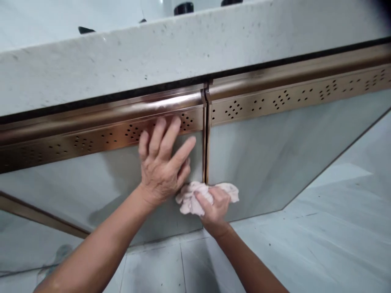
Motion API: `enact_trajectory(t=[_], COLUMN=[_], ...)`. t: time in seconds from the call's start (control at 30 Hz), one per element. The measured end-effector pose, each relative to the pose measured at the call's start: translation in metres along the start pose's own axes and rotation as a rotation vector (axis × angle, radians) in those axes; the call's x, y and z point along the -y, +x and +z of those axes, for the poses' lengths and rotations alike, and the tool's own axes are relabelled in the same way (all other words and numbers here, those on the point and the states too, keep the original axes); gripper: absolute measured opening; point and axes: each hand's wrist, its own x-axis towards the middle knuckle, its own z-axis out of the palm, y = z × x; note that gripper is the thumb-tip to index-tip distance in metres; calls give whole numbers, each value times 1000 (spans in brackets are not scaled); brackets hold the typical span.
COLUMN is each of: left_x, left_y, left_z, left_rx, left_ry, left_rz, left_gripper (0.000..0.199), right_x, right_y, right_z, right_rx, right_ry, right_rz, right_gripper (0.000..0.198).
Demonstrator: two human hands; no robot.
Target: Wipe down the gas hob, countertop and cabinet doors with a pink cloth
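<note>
My left hand (161, 162) lies flat with fingers spread on the left cabinet door (76, 191), its fingertips reaching the perforated copper trim strip (91, 142) at the door's top. My right hand (215, 205) is closed on a crumpled pale pink cloth (191, 199), pressing it against the cabinet front at the vertical seam (206, 154) between the left door and the right cabinet door (269, 162). Both doors are pale, glossy and closed.
A speckled white stone countertop (183, 49) overhangs the doors, with dark objects (183, 8) at its far edge. Pale floor tiles (320, 244) spread below and to the right. A copper frame edge (39, 215) runs diagonally at lower left.
</note>
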Motion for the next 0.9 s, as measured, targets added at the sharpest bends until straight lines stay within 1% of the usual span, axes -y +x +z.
enact_trajectory(t=[0.07, 0.1, 0.13, 0.17, 0.2, 0.23, 0.27, 0.33, 0.4, 0.43, 0.5, 0.53, 0.57, 0.6, 0.63, 0.7, 0.73, 0.77, 0.8, 0.83, 0.87, 0.9], left_x=[-5, -6, -4, 0, 5, 12, 20, 34, 44, 46, 48, 49, 49, 50, 52, 59, 64, 69, 75, 81, 86, 90], left_y=[-39, -62, -86, -110, -132, -153, -171, -197, -212, -216, -218, -217, -215, -213, -211, -208, -207, -205, -204, -203, -202, -200], left_z=[-5, -8, -11, -14, -18, -21, -24, -29, -31, -30, -27, -26, -25, -26, -27, -33, -37, -41, -45, -50, -54, -58], left_rx=[126, 170, 202, 209, 214, 208, 195, 164, 132, 114, 72, 51, 28, 5, -20, -73, -95, -108, -110, -105, -99, -94], left_ry=[-20, -11, -1, 15, 37, 64, 96, 145, 161, 156, 134, 116, 96, 74, 50, -4, -33, -67, -105, -145, -187, -230], left_rz=[-13, -44, -73, -112, -146, -182, -218, -270, -294, -300, -308, -314, -323, -335, -348, -364, -366, -359, -347, -333, -320, -311], left_gripper=[59, 61, 63, 64, 67, 68, 70, 72, 69, 67, 62, 59, 56, 54, 51, 47, 45, 44, 43, 43, 43, 42], right_x=[-4, -9, -16, -22, -28, -33, -35, -35, -25, -16, 6, 18, 31, 44, 56, 78, 88, 96, 103, 108, 112, 114], right_y=[-38, -53, -62, -66, -63, -53, -37, 12, 73, 103, 151, 167, 175, 176, 170, 139, 118, 95, 71, 49, 30, 15], right_z=[4, 3, 0, -3, -7, -11, -16, -27, -36, -38, -36, -32, -26, -18, -10, 8, 16, 22, 27, 30, 31, 31], right_rx=[107, 168, 215, 235, 224, 185, 135, 23, -115, -211, -377, -430, -456, -455, -438, -330, -245, -119, 25, 225, 465, 671], right_ry=[33, 61, 90, 117, 136, 147, 146, 112, 66, 50, 55, 54, 43, 19, -7, -22, 2, 48, 112, 191, 310, 440], right_rz=[-62, -71, -67, -50, -24, 5, 36, 97, 125, 127, 119, 116, 106, 84, 43, -113, -209, -303, -379, -427, -443, -403], right_gripper=[34, 33, 33, 33, 34, 34, 35, 37, 42, 45, 49, 50, 50, 49, 48, 45, 42, 40, 38, 37, 36, 33])
